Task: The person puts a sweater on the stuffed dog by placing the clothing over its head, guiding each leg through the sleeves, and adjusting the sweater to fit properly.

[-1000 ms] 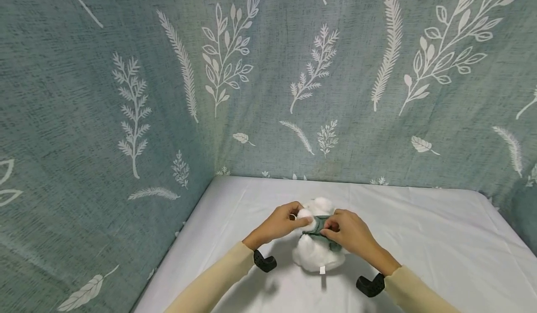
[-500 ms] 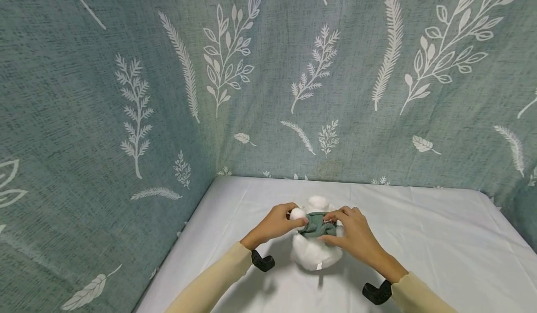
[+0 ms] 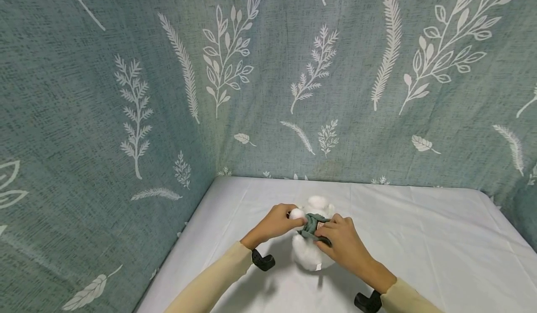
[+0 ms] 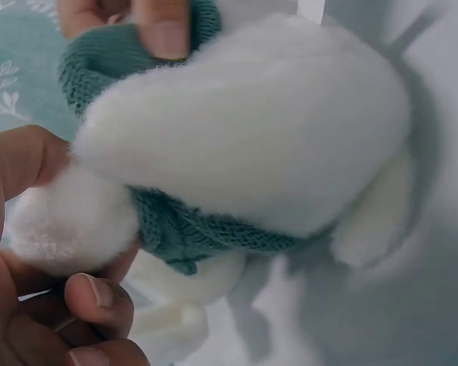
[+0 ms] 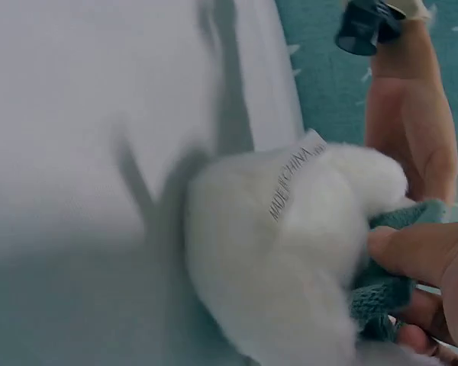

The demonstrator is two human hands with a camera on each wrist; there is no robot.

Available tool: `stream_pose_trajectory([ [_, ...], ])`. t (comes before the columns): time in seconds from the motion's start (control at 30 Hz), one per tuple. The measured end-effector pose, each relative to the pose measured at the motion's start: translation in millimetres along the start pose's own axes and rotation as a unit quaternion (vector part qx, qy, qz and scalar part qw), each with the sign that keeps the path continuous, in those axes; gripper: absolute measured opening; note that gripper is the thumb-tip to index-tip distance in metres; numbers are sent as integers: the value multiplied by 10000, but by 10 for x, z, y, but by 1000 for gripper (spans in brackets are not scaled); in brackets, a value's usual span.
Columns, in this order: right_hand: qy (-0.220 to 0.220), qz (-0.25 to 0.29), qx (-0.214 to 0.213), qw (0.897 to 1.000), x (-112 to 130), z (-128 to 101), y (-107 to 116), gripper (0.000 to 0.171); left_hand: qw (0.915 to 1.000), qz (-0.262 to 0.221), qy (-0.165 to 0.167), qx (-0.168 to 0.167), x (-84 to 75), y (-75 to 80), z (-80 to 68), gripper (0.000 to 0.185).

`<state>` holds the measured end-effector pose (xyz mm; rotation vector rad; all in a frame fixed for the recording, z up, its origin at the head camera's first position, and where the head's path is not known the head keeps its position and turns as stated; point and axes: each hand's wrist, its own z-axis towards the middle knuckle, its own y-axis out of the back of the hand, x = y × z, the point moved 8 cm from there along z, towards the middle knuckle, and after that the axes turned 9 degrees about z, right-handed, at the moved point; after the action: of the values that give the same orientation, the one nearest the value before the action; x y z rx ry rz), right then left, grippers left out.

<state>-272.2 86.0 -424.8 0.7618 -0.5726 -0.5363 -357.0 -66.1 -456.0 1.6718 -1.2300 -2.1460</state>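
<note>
A white plush toy (image 3: 310, 252) lies on the white table cover (image 3: 419, 238), wearing a green knitted garment (image 3: 311, 223) round its middle. My left hand (image 3: 274, 222) grips one fluffy limb (image 4: 69, 225) of the toy (image 4: 244, 130) at its left side. My right hand (image 3: 341, 241) pinches the green knit (image 5: 382, 293) on the toy's (image 5: 290, 252) right side, thumb (image 5: 420, 252) pressed on the fabric. In the left wrist view the knit (image 4: 191, 232) is bunched under the toy's body. A white label (image 5: 294, 183) reads "MADE IN CHINA".
Teal cloth with white leaf prints (image 3: 268, 80) walls the back and left side (image 3: 84, 164) of the table. Black wrist mounts (image 3: 262, 260) sit on both sleeves. White cover stretches off to the right (image 3: 461, 257).
My right hand has slid left and nearer along the toy, bunching the green knit into a narrower band. The left hand has stayed on the toy's limb.
</note>
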Motion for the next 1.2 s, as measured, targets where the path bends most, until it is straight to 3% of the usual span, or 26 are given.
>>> stream_pose_trajectory([
  [0.1, -50, 244, 182, 9995, 12, -2, -53, 12, 9999, 90, 108, 14, 24, 23, 2, 16],
  [0.2, -258, 1072, 41, 9939, -23, 5, -11, 7, 9992, 267, 304, -69, 58, 49, 11, 16],
  [0.27, -583, 1691, -322, 9834, -103, 10, 83, 14, 9982, 394, 432, -144, 74, 56, 27, 18],
  [0.37, -1379, 2317, -1003, 9577, -327, 1, 236, 27, 9967, 587, 499, -264, 69, 63, 59, 22],
  [0.43, -2119, 2481, -1210, 9375, -524, -35, 286, 34, 9956, 758, 478, -281, 52, 70, 74, 23],
  [0.5, -2898, 2602, -1027, 9153, -720, -91, 251, 39, 9941, 938, 456, -296, 39, 86, 87, 29],
  [0.63, -4142, 2947, 150, 8610, -983, -280, -15, 48, 9925, 1063, 605, -72, 57, 100, 103, 44],
  [0.77, -4704, 3547, 1160, 7997, -1030, -440, -305, 61, 9914, 781, 957, 436, 120, 77, 113, 50],
  [0.87, -4964, 4021, 1368, 7571, -1023, -483, -432, 67, 9893, 585, 1113, 738, 141, 55, 127, 54],
  [0.93, -5020, 4259, 1345, 7406, -1014, -467, -472, 66, 9884, 509, 1138, 864, 140, 30, 140, 54],
  [1.03, -4989, 4484, 1302, 7302, -989, -410, -490, 60, 9880, 308, 1178, 956, 139, -7, 147, 53],
  [1.2, -4660, 4680, 1453, 7367, -914, -305, -441, 51, 9886, 44, 1331, 700, 136, -1, 122, 48],
])
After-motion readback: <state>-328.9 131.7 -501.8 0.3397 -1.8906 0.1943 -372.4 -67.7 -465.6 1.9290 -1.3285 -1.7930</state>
